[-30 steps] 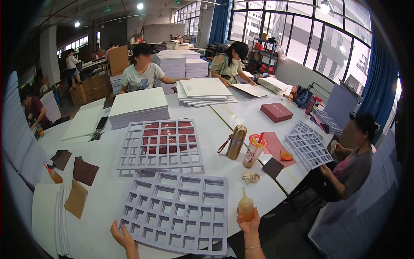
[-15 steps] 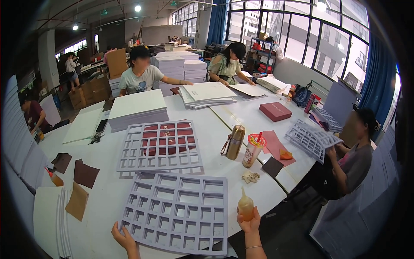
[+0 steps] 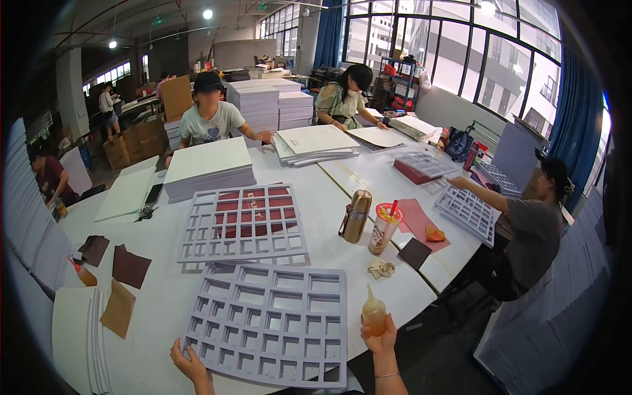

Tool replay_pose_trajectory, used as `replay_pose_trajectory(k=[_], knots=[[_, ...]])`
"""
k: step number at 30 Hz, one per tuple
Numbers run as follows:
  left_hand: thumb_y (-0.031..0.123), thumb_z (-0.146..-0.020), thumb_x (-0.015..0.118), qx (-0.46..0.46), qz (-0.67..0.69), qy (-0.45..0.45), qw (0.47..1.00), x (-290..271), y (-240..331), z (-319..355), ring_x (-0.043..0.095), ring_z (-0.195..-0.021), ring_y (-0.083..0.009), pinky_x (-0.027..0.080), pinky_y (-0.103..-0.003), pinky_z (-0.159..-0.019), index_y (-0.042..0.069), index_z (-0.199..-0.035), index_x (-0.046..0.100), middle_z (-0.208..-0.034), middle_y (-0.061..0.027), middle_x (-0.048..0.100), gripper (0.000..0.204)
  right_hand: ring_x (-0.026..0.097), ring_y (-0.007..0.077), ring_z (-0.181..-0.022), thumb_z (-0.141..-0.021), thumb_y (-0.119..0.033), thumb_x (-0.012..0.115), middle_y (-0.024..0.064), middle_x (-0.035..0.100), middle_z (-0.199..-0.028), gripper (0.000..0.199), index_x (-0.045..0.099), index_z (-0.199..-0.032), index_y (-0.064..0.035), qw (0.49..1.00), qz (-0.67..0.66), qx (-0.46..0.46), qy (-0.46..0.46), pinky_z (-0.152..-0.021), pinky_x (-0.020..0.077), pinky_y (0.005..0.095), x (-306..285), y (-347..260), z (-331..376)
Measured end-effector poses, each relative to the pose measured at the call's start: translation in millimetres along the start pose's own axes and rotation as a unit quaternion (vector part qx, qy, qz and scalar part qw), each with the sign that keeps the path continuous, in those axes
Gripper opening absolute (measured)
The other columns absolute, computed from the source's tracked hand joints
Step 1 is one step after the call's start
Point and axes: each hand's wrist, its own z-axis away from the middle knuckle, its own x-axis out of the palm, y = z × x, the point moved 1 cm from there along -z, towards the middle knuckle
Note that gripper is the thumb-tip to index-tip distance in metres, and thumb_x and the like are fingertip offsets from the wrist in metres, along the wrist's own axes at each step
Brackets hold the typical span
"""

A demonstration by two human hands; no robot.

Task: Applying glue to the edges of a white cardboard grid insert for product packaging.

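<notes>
A pale grey grid tray [image 3: 270, 319] with several rectangular cells lies flat on the white table [image 3: 158, 309] right before me. My left hand [image 3: 191, 362] rests on its near left corner. My right hand [image 3: 380, 341] is closed around a small squeeze bottle [image 3: 374, 313] of amber liquid with a pointed nozzle, upright at the table's right edge beside the tray. A second grid tray [image 3: 242, 222] lies further back over a dark red board.
A brass flask [image 3: 356, 216], a drink cup with a straw [image 3: 383, 228], brown paper pieces [image 3: 129, 266] and stacked white boards [image 3: 209, 168] sit on the table. Two people work at the far side. A person [image 3: 526, 224] at right reaches over another grid tray [image 3: 469, 210].
The person at the right has stretched an arm out over the grid tray on their side. My own hands, the bottle and the near tray have stayed put.
</notes>
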Motion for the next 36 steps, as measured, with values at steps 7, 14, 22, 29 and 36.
replay_pose_trajectory(k=[7, 14, 22, 29, 36], knots=[[-0.003, -0.080, 0.053, -0.017, 0.012, 0.005, 1.000, -4.8, -5.9, 8.5, 0.050, -0.105, -0.0330, 0.040, -0.042, -0.091, -0.003, -0.115, 0.054, -0.110, -0.0172, 0.054, 0.035, 0.055, 0.0320, -0.105, -0.089, -0.041, 0.056, 0.0122, 0.057, -0.120, 0.046, 0.052, -0.124, -0.0111, 1.000, 0.006, 0.009, 0.002, -0.066, 0.0503, 0.0349, -1.2, -1.6, 8.3], [-0.001, -0.080, 0.056, 0.011, -0.034, -0.069, 0.997, -14.4, -1.6, -2.5, 0.049, -0.107, -0.0340, 0.039, -0.042, -0.094, -0.003, -0.115, 0.054, -0.110, -0.0181, 0.055, 0.035, 0.055, 0.0305, -0.105, -0.091, -0.041, 0.052, 0.0116, 0.057, -0.121, 0.045, 0.053, -0.125, -0.0106, 0.999, 0.008, 0.039, -0.035, -0.066, 0.0513, 0.0345, 7.6, -0.5, 3.1], [-0.001, -0.080, 0.057, -0.016, -0.011, -0.121, 0.992, -47.1, 3.2, 34.6, 0.061, -0.088, -0.0247, 0.047, -0.034, -0.082, -0.007, -0.106, 0.058, -0.096, -0.0157, 0.063, 0.027, 0.062, 0.0250, -0.098, -0.093, -0.024, 0.056, 0.0079, 0.059, -0.116, 0.031, 0.048, -0.121, -0.0142, 0.966, 0.252, -0.049, 0.015, -0.065, 0.0556, 0.0370, 69.0, -26.7, -5.4], [0.001, -0.079, 0.067, -0.209, 0.147, -0.328, 0.910, -96.5, 58.3, 103.4, 0.052, -0.075, -0.0076, 0.045, -0.021, -0.064, -0.006, -0.107, 0.055, -0.091, -0.0065, 0.060, 0.031, 0.065, 0.0243, -0.087, -0.085, -0.014, 0.067, 0.0121, 0.057, -0.110, 0.038, 0.047, -0.116, -0.0077, 0.857, 0.483, -0.162, 0.071, -0.058, 0.0574, 0.0335, 141.0, -20.8, -24.1], [0.005, -0.082, 0.065, -0.264, 0.181, -0.331, 0.888, -102.6, 63.6, 125.7, 0.053, -0.072, -0.0080, 0.044, -0.021, -0.064, -0.006, -0.109, 0.054, -0.089, -0.0059, 0.058, 0.031, 0.065, 0.0233, -0.083, -0.082, -0.015, 0.070, 0.0119, 0.058, -0.105, 0.038, 0.048, -0.112, -0.0065, 0.774, 0.561, -0.280, 0.084, -0.054, 0.0576, 0.0300, 132.0, 1.0, -85.4]])
